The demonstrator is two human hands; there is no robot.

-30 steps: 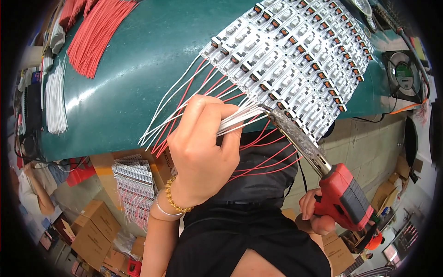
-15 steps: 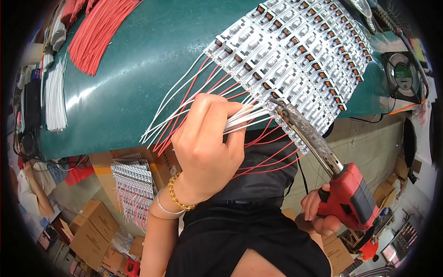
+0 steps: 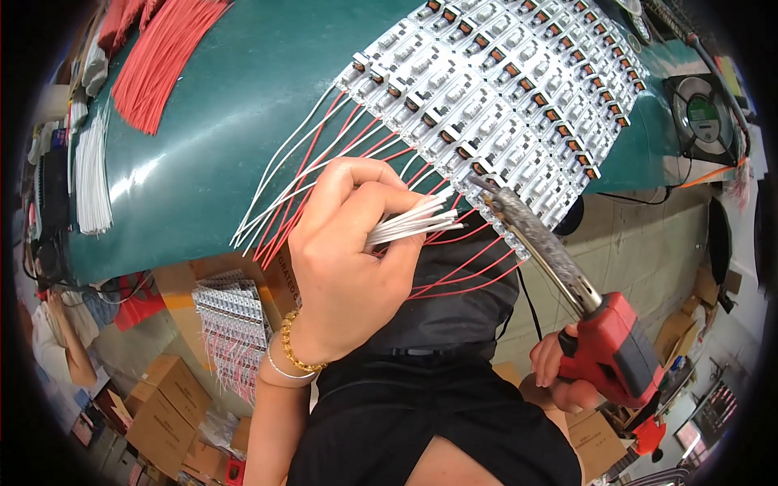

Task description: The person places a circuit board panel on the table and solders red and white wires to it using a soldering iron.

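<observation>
My left hand (image 3: pixel 344 255) is closed around a bundle of short white wires (image 3: pixel 417 220), their ends fanning toward the board. In my right hand (image 3: pixel 559 377) is a red and black soldering gun (image 3: pixel 620 348), its grip partly covering my fingers. The gun's metal tip (image 3: pixel 486 188) is over the near edge of a white circuit board panel (image 3: pixel 486 101) with many repeated small units. Red wires (image 3: pixel 470 275) and white wires (image 3: pixel 284 154) run from the panel's near left edge, some passing behind my left hand.
The panel lies on a green tabletop (image 3: pixel 219 121). Bunches of red wires (image 3: pixel 166 65) and white wires (image 3: pixel 93 182) lie at the far left. A small fan (image 3: pixel 701 120) stands at the right. Below are stacked wired panels (image 3: pixel 231 328) and cardboard boxes (image 3: pixel 166 409). Another person's arm (image 3: pixel 73 340) shows at left.
My left hand has drawn back a little to the left with the white wires, whose ends now sit farther from the gun's tip. The panel appears shifted slightly left in view.
</observation>
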